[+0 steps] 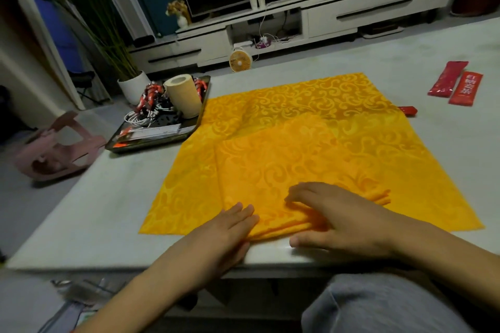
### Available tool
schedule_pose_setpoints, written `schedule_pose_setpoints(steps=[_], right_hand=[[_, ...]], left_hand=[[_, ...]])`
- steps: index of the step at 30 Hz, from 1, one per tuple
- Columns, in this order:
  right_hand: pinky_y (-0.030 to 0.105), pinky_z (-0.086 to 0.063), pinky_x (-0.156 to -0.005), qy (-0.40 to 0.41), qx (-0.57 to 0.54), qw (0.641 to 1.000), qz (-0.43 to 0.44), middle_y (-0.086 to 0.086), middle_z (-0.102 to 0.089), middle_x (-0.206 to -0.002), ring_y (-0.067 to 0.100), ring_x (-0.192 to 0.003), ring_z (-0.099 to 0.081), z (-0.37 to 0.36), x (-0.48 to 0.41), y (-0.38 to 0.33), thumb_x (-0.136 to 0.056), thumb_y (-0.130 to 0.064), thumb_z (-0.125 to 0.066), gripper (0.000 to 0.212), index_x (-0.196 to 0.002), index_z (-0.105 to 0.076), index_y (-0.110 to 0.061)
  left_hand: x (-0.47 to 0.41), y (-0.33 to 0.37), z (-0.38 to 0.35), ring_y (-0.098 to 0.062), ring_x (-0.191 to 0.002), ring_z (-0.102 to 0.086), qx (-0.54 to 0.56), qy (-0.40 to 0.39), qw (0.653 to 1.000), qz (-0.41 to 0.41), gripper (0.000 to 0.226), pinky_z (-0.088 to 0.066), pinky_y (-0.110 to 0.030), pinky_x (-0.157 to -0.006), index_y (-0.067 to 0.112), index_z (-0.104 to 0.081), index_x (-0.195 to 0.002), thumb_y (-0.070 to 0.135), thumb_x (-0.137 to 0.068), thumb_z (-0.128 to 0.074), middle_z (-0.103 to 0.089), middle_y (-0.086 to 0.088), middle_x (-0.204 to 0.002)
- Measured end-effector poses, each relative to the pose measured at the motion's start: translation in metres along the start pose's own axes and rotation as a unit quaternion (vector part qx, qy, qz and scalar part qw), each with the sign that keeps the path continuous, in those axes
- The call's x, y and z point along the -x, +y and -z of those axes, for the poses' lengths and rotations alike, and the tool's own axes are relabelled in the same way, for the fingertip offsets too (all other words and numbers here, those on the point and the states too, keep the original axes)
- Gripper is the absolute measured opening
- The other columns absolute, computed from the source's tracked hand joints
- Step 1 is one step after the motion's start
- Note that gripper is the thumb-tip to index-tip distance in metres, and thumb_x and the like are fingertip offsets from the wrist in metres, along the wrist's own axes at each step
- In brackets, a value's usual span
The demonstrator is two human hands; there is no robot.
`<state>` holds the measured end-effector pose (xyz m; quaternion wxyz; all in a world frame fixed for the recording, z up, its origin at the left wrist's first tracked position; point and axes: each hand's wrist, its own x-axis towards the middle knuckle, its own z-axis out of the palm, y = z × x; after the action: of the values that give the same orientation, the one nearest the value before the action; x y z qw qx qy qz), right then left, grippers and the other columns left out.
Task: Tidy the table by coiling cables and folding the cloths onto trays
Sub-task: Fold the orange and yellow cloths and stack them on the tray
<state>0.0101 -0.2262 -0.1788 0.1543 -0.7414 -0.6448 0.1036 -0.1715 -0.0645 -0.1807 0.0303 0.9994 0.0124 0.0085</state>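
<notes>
Left hand [230, 227]: flat, fingers straight, pressing the near left corner of the fold.
Right hand [332, 219]: arched over the bunched near edge, fingers curled on the layers, thumb at the table's rim; it appears to grip them.
Cloth [297, 143]: yellow, patterned, spread over the middle of the table [108, 211], a smaller folded panel on top toward the near edge; not yet on a tray.
Step in hand, as judged: squaring the fold. Keep the left palm as anchor, line up the layer edges under the right, then smooth outward before folding again.
Tray [151, 140]: far left, just beside the cloth, holding cables [140, 116] and a roll [184, 97].
Sachets [454, 84]: red, far right.
</notes>
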Motion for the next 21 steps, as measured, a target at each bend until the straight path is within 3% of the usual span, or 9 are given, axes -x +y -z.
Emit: schedule_pose_setpoints(steps=[1, 2, 4, 8, 10, 12, 16, 19, 21], right_hand=[[0.013, -0.014, -0.101, -0.002, 0.026, 1.0, 0.012, -0.007, -0.028, -0.15, 0.007, -0.134, -0.025, -0.001, 0.001, -0.001, -0.082, -0.066, -0.047, 0.07, -0.14, -0.033, -0.028], [0.014, -0.014, -0.101, 0.0, 0.041, 0.999, 0.017, -0.007, -0.027, -0.15, 0.008, -0.134, -0.025, -0.002, 0.002, 0.0, -0.083, -0.064, -0.048, 0.069, -0.14, -0.033, -0.028], [0.015, -0.018, -0.1, -0.008, 0.054, 0.998, 0.008, -0.009, -0.03, -0.148, 0.008, -0.132, -0.029, 0.002, 0.001, -0.003, -0.086, -0.059, -0.049, 0.064, -0.14, -0.031, -0.029], [0.023, -0.031, -0.085, -0.035, 0.105, 0.993, -0.038, -0.007, -0.048, -0.129, 0.011, -0.119, -0.044, 0.026, 0.002, 0.005, -0.09, -0.027, -0.052, 0.04, -0.128, -0.041, -0.03], [0.026, -0.032, -0.068, -0.044, 0.107, 0.991, -0.065, -0.005, -0.057, -0.103, 0.011, -0.096, -0.053, 0.047, 0.005, 0.013, -0.086, -0.015, -0.054, 0.021, -0.097, -0.051, -0.033], [0.021, -0.03, -0.055, -0.087, 0.029, 0.992, -0.082, -0.007, -0.055, -0.073, 0.002, -0.065, -0.048, 0.066, 0.009, 0.023, -0.083, -0.012, -0.059, 0.023, -0.069, -0.05, -0.028], [0.013, -0.04, -0.053, -0.189, -0.227, 0.949, -0.109, -0.006, -0.065, -0.066, -0.001, -0.059, -0.056, 0.086, 0.016, 0.032, -0.076, -0.024, -0.075, 0.01, -0.069, -0.068, -0.024], [0.02, -0.044, -0.056, -0.079, -0.32, 0.923, -0.196, -0.003, -0.066, -0.072, 0.007, -0.069, -0.06, 0.074, 0.004, 0.042, -0.077, -0.025, -0.073, 0.008, -0.076, -0.069, -0.018], [0.024, -0.042, -0.058, 0.025, -0.345, 0.896, -0.279, 0.0, -0.063, -0.074, 0.012, -0.07, -0.056, 0.057, -0.007, 0.047, -0.08, -0.023, -0.071, 0.01, -0.084, -0.068, -0.014]], left_hand=[[0.002, -0.006, -0.001, -0.012, -0.139, -0.021, 0.023, 0.0, 1.0, -0.002, 0.061, -0.012, -0.016, -0.113, 0.014, -0.035, -0.143, 0.015, -0.087, -0.06, -0.02, 0.006, -0.149], [0.003, -0.01, 0.001, -0.003, -0.139, -0.002, 0.049, -0.026, 0.998, 0.005, 0.063, 0.008, -0.006, -0.108, 0.021, -0.023, -0.147, 0.013, -0.091, -0.053, -0.004, 0.014, -0.147], [0.002, -0.014, 0.004, 0.002, -0.137, 0.0, 0.076, -0.032, 0.996, 0.031, 0.057, 0.02, -0.007, -0.104, 0.026, -0.023, -0.145, 0.012, -0.095, -0.046, -0.006, 0.018, -0.147], [0.002, -0.012, 0.022, -0.001, -0.134, -0.03, 0.249, 0.046, 0.959, 0.124, 0.036, -0.016, -0.012, -0.112, 0.034, -0.049, -0.126, 0.015, -0.095, -0.048, -0.049, 0.016, -0.132], [0.008, -0.015, 0.035, 0.006, -0.105, -0.057, 0.363, 0.068, 0.92, 0.131, 0.021, -0.039, -0.008, -0.087, 0.041, -0.069, -0.097, 0.024, -0.09, -0.057, -0.067, 0.019, -0.104], [0.015, -0.02, 0.043, 0.003, -0.064, -0.052, 0.432, 0.083, 0.888, 0.133, 0.022, -0.039, -0.01, -0.062, 0.031, -0.068, -0.064, 0.029, -0.086, -0.062, -0.06, 0.014, -0.064], [0.017, -0.029, 0.039, -0.009, -0.062, -0.058, 0.551, 0.078, 0.807, 0.197, 0.017, -0.047, -0.017, -0.057, 0.014, -0.065, -0.069, 0.026, -0.08, -0.06, -0.062, -0.001, -0.064], [0.005, -0.035, 0.025, -0.026, -0.078, -0.06, 0.558, 0.102, 0.772, 0.286, 0.037, -0.049, -0.034, -0.072, 0.003, -0.066, -0.089, 0.039, -0.079, -0.063, -0.062, -0.025, -0.081], [-0.006, -0.036, 0.023, -0.025, -0.074, -0.063, 0.599, 0.124, 0.715, 0.339, 0.042, -0.048, -0.041, -0.077, 0.004, -0.067, -0.084, 0.044, -0.08, -0.056, -0.065, -0.024, -0.079]])
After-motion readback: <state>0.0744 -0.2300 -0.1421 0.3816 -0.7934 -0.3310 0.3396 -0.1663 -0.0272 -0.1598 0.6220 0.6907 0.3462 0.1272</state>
